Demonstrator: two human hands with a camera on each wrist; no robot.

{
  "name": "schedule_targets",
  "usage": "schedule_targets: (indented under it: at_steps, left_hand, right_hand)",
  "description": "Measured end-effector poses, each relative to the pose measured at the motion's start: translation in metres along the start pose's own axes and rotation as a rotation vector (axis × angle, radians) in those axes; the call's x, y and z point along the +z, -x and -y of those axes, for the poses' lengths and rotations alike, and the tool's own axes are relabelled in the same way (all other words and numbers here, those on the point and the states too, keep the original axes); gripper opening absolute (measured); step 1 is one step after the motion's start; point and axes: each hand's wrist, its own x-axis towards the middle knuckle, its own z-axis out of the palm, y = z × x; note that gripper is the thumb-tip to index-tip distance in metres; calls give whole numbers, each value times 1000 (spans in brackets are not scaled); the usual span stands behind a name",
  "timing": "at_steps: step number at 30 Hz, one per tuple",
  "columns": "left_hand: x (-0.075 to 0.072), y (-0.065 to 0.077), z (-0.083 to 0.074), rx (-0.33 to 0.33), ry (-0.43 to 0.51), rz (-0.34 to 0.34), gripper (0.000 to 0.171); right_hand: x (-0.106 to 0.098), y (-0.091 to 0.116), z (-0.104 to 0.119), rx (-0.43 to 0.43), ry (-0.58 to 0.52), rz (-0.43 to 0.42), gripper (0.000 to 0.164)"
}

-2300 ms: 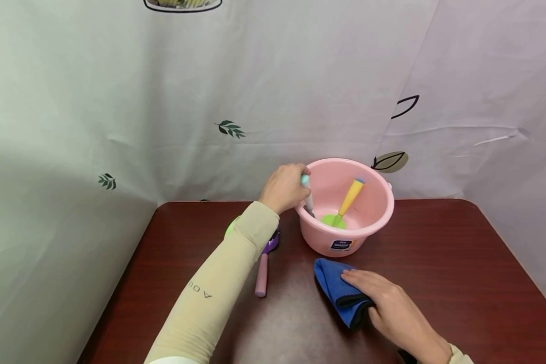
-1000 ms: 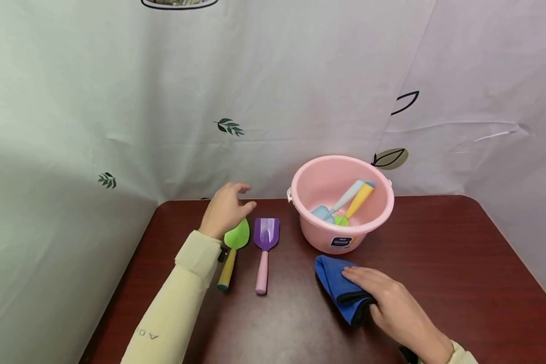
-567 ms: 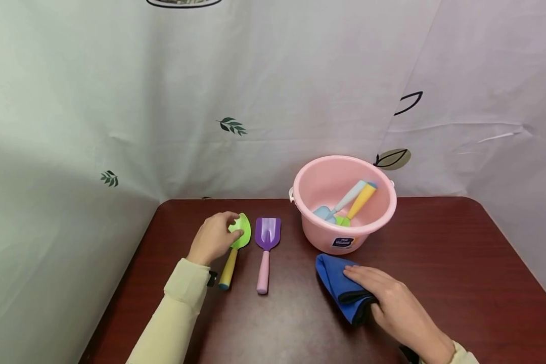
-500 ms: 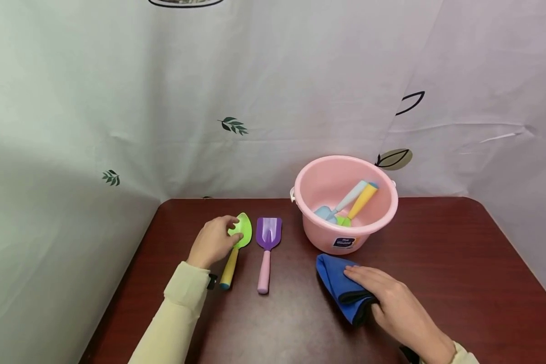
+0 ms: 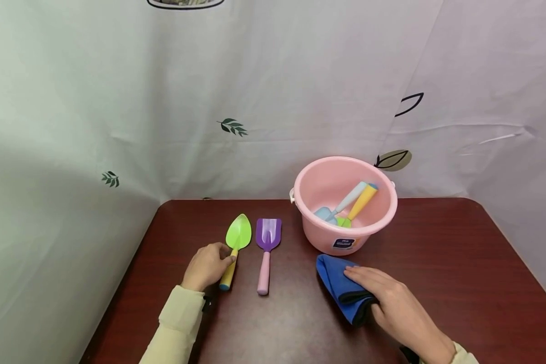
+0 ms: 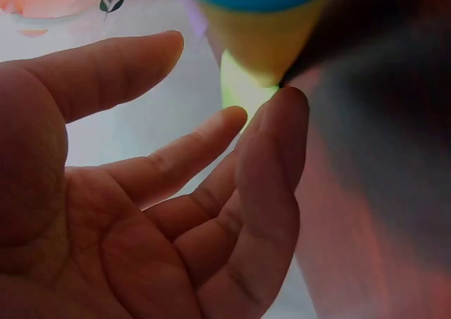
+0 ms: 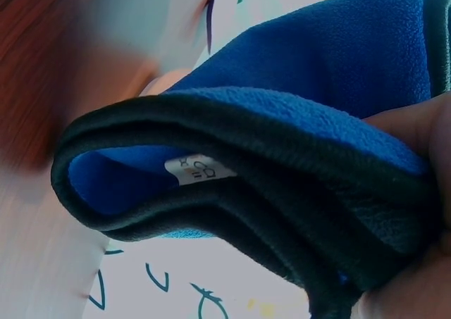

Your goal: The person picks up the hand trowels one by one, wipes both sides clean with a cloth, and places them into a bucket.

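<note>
Near a toy trowel (image 5: 238, 231) with a green blade and yellow handle, my left hand (image 5: 208, 265) is held low around the handle. In the left wrist view my thumb and fingers stand apart, with the blue-tipped yellow handle (image 6: 261, 41) beyond them; whether a fingertip touches it is hard to tell. My right hand (image 5: 398, 303) holds a folded blue cloth (image 5: 338, 285) with black edging, its fingers on top. The right wrist view shows the cloth's layers (image 7: 338, 51) between fingers and thumb. A purple shovel (image 5: 268, 235) with a pink handle lies right of the trowel.
A pink bucket (image 5: 316, 235) stands at the back, behind the cloth. Inside it lean a light blue shovel (image 5: 351, 196) and a yellow-handled green tool (image 5: 363, 201). The dark red table (image 5: 459, 263) meets pale draped sheeting (image 5: 273, 101) behind.
The light blue tool was let go into the bucket. My left hand then moved left and down, from over the trowel's blade to its handle. The right hand and cloth stayed put.
</note>
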Motion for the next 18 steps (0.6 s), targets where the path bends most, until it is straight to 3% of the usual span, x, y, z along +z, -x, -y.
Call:
schedule_targets:
  at_steps: [7, 18]
  left_hand:
    - [9, 2, 6, -15, -12, 26, 29]
    - [15, 1, 12, -39, 89, 60, 30]
  right_hand:
    - [0, 1, 0, 8, 2, 2, 79]
    - [0, 2, -2, 6, 0, 2, 79]
